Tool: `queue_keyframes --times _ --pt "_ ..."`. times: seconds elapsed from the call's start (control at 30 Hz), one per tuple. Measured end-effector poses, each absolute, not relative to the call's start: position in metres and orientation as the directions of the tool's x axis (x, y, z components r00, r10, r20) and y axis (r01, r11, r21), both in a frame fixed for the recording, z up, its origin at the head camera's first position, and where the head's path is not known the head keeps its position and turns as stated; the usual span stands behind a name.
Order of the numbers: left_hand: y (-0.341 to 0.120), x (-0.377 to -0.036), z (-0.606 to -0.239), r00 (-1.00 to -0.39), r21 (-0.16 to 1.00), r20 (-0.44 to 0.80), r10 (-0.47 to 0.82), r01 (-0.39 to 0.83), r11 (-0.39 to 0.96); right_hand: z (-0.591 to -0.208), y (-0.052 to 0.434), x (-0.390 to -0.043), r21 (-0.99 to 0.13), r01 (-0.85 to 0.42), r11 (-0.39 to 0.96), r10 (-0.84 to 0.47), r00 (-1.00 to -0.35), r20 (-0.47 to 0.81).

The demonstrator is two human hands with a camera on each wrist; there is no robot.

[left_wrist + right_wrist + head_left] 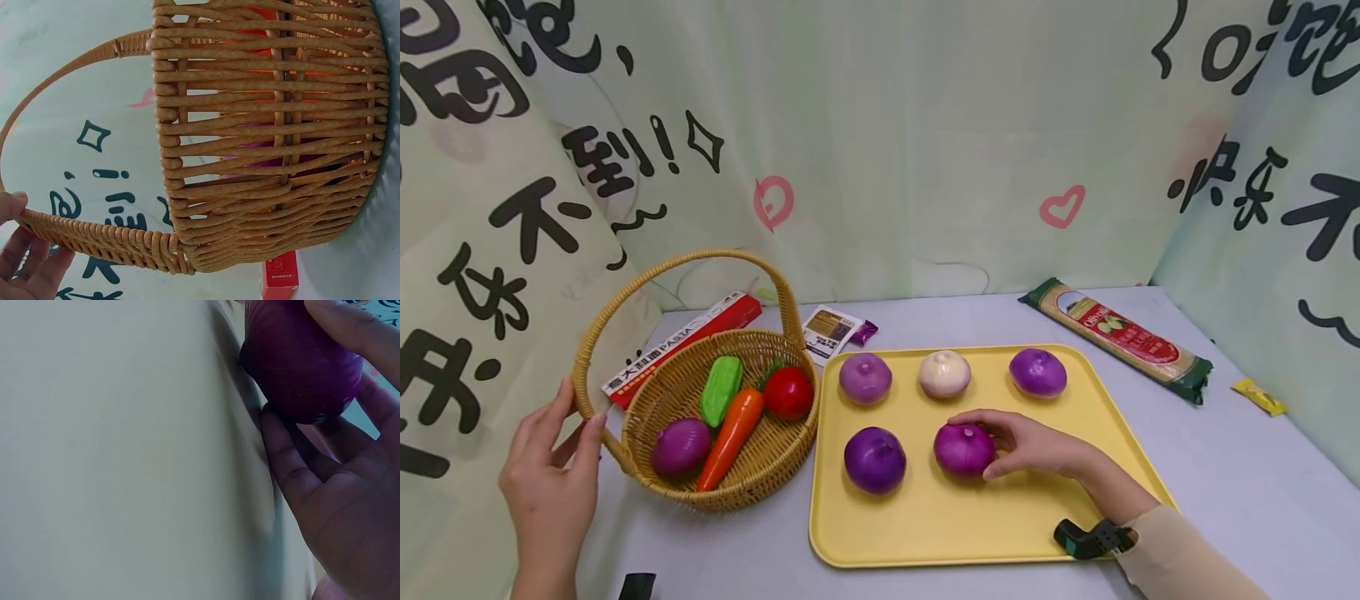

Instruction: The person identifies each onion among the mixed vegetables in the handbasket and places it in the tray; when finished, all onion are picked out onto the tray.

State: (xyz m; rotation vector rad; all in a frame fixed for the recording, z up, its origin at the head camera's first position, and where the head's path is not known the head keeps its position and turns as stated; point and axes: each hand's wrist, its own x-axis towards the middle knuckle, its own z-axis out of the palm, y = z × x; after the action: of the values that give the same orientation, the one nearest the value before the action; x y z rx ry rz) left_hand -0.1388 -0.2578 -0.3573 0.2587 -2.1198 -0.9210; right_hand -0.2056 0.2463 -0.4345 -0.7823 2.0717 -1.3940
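My right hand (1037, 448) grips a purple onion (961, 451) low over the yellow tray (992, 529); thumb and fingers curve round it in the right wrist view. Whether the onion touches the tray I cannot tell. At the left, my left hand (556, 475) pinches the wicker basket's handle (597, 350) near its lower left part. Inside the basket (767, 479) lie a purple onion (681, 447), a carrot (730, 440), a red tomato (788, 392) and a green vegetable (722, 390) of unclear kind. Basket slats hide most of these in the left wrist view.
Also on the tray are a dark purple onion (875, 460), a light purple one (865, 378), a whitish one (944, 373) and another purple one (1037, 372). Behind the basket lies a red pasta box (730, 312). A green-ended packet (1116, 337) and a yellow wrapper (1258, 397) lie right.
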Motion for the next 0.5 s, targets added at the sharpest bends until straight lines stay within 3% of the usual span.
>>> queue_keyframes --times 0.5 --pt "-0.2575 -0.1395 -0.3588 -0.672 0.703 0.569 -0.474 0.098 0.705 -0.4315 0.2453 -0.202 -0.91 -0.194 0.366 -0.743 -0.649 -0.16"
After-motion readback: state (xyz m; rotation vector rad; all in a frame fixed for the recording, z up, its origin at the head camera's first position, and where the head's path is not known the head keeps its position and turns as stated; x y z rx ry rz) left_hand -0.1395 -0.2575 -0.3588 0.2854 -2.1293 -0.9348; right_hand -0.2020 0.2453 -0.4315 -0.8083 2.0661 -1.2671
